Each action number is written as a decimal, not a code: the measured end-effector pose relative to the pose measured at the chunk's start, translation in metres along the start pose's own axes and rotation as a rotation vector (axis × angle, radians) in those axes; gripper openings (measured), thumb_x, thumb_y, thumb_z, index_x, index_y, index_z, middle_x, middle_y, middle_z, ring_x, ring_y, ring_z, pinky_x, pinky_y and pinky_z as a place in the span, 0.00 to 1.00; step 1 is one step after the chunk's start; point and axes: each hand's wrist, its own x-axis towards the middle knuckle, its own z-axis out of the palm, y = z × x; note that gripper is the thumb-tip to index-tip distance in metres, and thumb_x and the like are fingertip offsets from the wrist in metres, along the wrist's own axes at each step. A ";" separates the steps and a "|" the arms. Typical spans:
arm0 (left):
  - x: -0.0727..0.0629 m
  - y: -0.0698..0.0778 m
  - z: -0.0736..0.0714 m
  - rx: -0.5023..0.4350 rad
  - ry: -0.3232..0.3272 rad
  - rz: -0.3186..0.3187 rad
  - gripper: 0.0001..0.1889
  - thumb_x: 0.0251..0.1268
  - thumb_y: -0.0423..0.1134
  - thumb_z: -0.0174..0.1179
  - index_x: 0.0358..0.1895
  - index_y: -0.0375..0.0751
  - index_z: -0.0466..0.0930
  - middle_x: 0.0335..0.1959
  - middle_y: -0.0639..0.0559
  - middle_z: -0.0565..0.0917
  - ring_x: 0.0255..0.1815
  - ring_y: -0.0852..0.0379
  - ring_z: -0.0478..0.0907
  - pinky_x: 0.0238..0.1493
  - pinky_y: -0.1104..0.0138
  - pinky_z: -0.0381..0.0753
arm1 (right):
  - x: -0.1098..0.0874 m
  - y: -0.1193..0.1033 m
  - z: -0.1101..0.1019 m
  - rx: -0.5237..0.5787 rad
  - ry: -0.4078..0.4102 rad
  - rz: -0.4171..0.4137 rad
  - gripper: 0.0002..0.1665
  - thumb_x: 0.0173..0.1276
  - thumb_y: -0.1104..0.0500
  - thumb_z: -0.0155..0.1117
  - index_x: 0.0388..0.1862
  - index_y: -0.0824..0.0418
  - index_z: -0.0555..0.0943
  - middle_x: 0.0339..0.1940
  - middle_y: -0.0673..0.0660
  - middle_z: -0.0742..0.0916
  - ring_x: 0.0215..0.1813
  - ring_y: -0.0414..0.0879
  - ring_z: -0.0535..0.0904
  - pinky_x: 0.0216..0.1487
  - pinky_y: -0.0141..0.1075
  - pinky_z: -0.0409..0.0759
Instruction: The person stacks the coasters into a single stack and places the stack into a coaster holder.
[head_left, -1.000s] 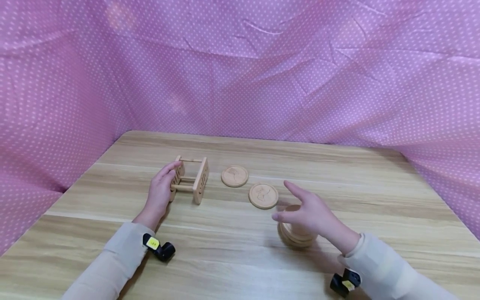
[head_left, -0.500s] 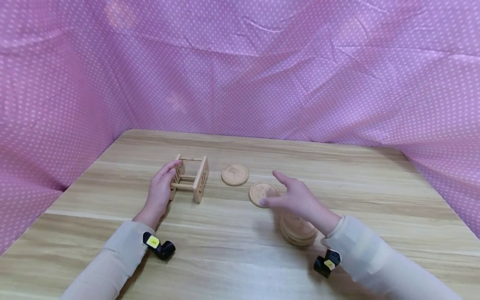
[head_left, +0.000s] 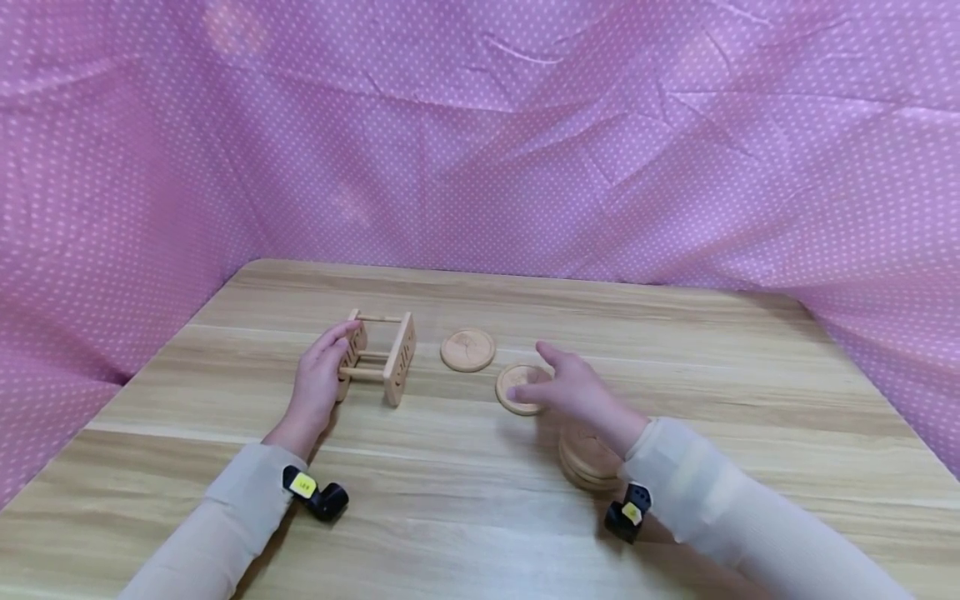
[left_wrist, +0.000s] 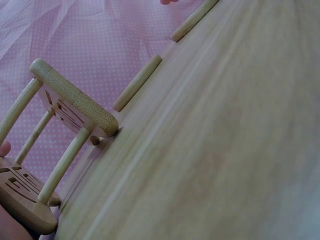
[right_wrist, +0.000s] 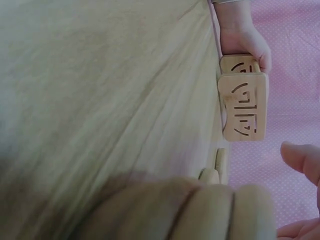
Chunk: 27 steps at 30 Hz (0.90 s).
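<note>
A small wooden rack (head_left: pixel 375 362), with two slotted side panels joined by round rods, stands at the left of the table. My left hand (head_left: pixel 318 379) grips its left panel, one fingertip showing above that panel in the left wrist view. Right of the rack lies a round engraved wooden coaster (head_left: pixel 467 350). A second coaster (head_left: pixel 527 374) lies nearer to me, partly covered by the thumb of my right hand (head_left: pixel 577 393). That hand hovers with thumb and forefinger spread, holding nothing. Below its wrist sits a stack of coasters (head_left: pixel 585 458), partly hidden by the arm.
The wood-grain table (head_left: pixel 435 517) runs back to a pink dotted cloth (head_left: pixel 480 167), which hangs behind it and at both sides. In the right wrist view, the coaster stack (right_wrist: pixel 200 212) is close to the camera.
My right hand has moved left from above the stack to above the nearer single coaster, uncovering more of the stack. The left hand and the rack have stayed put.
</note>
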 end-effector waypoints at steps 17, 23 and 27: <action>0.006 0.000 -0.001 -0.017 -0.016 -0.017 0.21 0.74 0.40 0.37 0.64 0.39 0.66 0.71 0.50 0.61 0.72 0.54 0.53 0.72 0.57 0.48 | 0.023 0.003 0.016 0.051 -0.026 0.097 0.58 0.50 0.58 0.73 0.73 0.63 0.49 0.59 0.64 0.76 0.60 0.54 0.71 0.65 0.46 0.66; 0.006 0.000 -0.001 -0.013 -0.013 -0.015 0.21 0.74 0.39 0.37 0.64 0.38 0.66 0.71 0.49 0.61 0.72 0.54 0.53 0.72 0.57 0.48 | 0.027 0.005 0.020 -0.115 -0.019 0.034 0.23 0.46 0.58 0.76 0.34 0.65 0.72 0.28 0.56 0.75 0.29 0.47 0.67 0.30 0.35 0.69; 0.006 0.000 -0.001 -0.010 -0.012 -0.015 0.20 0.74 0.40 0.37 0.64 0.39 0.66 0.71 0.50 0.61 0.72 0.54 0.53 0.72 0.58 0.49 | 0.028 0.004 0.022 -0.232 -0.010 0.018 0.24 0.44 0.55 0.77 0.27 0.61 0.69 0.24 0.53 0.73 0.28 0.45 0.67 0.26 0.33 0.67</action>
